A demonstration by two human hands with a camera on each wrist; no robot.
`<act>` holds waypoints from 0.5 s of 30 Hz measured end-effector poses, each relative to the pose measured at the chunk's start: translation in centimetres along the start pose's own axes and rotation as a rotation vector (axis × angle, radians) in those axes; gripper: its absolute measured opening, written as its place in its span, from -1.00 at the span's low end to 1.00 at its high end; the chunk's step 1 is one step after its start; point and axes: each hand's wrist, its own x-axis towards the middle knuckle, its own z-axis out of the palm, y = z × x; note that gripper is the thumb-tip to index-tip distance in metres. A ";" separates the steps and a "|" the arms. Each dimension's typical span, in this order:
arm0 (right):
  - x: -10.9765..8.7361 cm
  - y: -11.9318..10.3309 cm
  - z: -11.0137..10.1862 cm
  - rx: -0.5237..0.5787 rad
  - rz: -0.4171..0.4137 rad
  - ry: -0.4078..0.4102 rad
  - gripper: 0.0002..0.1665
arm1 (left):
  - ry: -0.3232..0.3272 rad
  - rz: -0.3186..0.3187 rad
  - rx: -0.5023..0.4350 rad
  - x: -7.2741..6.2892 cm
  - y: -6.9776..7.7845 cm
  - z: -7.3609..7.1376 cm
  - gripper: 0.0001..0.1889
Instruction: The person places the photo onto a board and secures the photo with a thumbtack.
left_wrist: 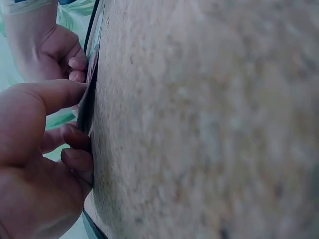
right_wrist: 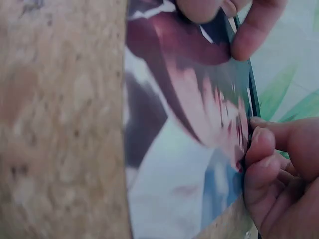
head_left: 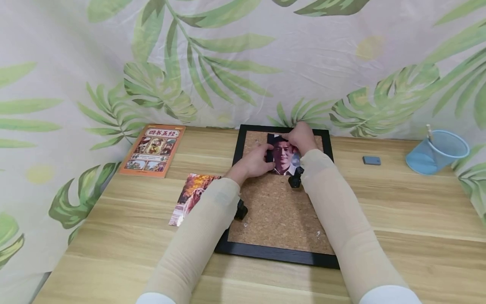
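Observation:
A portrait photo [head_left: 284, 158] of a person in a dark cap lies on the upper part of a black-framed cork board [head_left: 277, 211]. My left hand [head_left: 258, 161] holds the photo by its left edge, thumb and index finger set apart. In the left wrist view, that dark edge stands slightly off the cork. At the upper right corner of the photo is my right hand [head_left: 302, 138]. Its curled fingertips [right_wrist: 260, 175] meet closely at the photo's edge in the right wrist view. Whether a small thing is also pinched there is hidden.
Left of the board lies a dog photo [head_left: 190, 198], partly under the left forearm. An orange book [head_left: 155, 150] is at the back left. To the right are a small blue block [head_left: 371, 160] and a blue mesh pen cup [head_left: 425, 158]. A leaf-patterned cloth [head_left: 235, 76] hangs behind.

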 end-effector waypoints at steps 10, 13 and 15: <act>0.0 1.0 -0.7 0.089 0.020 -0.070 -0.65 | 0.013 -0.032 -0.005 -0.4 0.7 -0.3 -0.33; -0.6 1.1 -0.9 0.055 0.011 -0.078 -0.67 | 0.010 -0.033 -0.035 -0.8 0.9 -0.6 -0.34; -1.3 1.1 -1.2 0.027 -0.002 -0.068 -0.66 | 0.016 -0.039 -0.071 -1.4 1.3 -1.1 -0.34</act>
